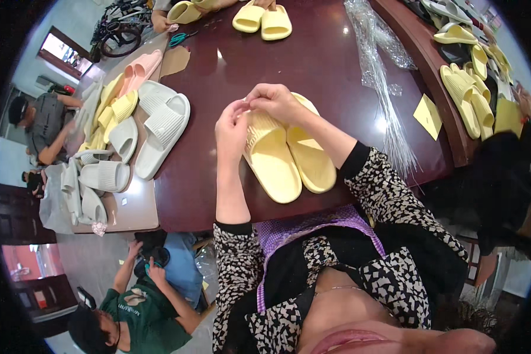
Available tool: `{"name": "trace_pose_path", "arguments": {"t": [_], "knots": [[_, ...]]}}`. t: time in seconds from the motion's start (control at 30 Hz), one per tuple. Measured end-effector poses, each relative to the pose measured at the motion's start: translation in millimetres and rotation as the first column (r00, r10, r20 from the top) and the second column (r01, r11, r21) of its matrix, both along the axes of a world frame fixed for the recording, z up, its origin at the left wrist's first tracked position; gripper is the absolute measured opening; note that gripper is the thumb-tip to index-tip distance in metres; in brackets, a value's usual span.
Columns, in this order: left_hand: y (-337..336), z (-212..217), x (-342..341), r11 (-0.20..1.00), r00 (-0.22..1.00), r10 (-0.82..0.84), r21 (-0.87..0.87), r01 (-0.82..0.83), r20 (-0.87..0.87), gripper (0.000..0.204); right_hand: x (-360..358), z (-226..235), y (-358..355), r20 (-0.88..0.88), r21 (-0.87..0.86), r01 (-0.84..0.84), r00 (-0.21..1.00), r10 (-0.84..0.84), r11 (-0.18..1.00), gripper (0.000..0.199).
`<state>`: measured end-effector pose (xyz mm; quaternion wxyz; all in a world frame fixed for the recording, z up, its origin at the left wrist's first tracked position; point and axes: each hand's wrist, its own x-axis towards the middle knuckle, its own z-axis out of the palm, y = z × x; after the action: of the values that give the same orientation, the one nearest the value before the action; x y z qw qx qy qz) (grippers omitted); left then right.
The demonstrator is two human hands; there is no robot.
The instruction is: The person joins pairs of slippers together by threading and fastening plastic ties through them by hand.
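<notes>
Two yellow slide slippers lie side by side on the dark red table, heels toward me. Beside the ribbed strap of the left yellow slipper (pixel 282 177) is my left hand (pixel 232 125), its fingers pinched together. My right hand (pixel 274 101) reaches over the toe end, closed in a pinch, its fingertips meeting those of the left. Something small and pale shows between the fingertips, too small to name. The right yellow slipper (pixel 314 168) lies partly under my right wrist, which hides its strap.
Grey slippers (pixel 162 127), yellow slippers (pixel 123 109) and pink slippers (pixel 141 74) pile up at the left. Another yellow pair (pixel 276 25) stands at the far edge, near teal scissors (pixel 180 39). Clear plastic strips (pixel 380 76) and a yellow card (pixel 428 117) lie right. Several people work nearby.
</notes>
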<state>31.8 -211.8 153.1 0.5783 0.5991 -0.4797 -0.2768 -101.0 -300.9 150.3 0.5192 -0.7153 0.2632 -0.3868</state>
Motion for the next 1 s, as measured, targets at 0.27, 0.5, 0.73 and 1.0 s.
{"name": "trace_pose_path", "arguments": {"t": [0.27,0.5,0.73,1.0], "knots": [[-25,-24,-11,0.983,0.988,-0.117,0.127,0.129,-0.097,0.018,-11,-13,8,0.117,0.062,0.184,0.975,-0.190,0.981,0.010],[-18,-29,-3,0.994,0.909,-0.058,0.058,0.090,-0.413,0.009,-14,-10,14,0.037,0.161,0.248,0.966,-0.257,0.955,0.011],[-17,-25,-5,0.995,0.843,-0.087,-0.009,0.097,-0.530,0.006,-12,-8,20,-0.055,0.034,0.228,0.973,-0.226,0.973,0.013],[-18,-25,-7,0.992,0.811,-0.112,-0.021,0.123,-0.574,0.007,-14,-6,22,-0.114,-0.016,0.224,0.968,-0.224,0.975,0.012]]}}
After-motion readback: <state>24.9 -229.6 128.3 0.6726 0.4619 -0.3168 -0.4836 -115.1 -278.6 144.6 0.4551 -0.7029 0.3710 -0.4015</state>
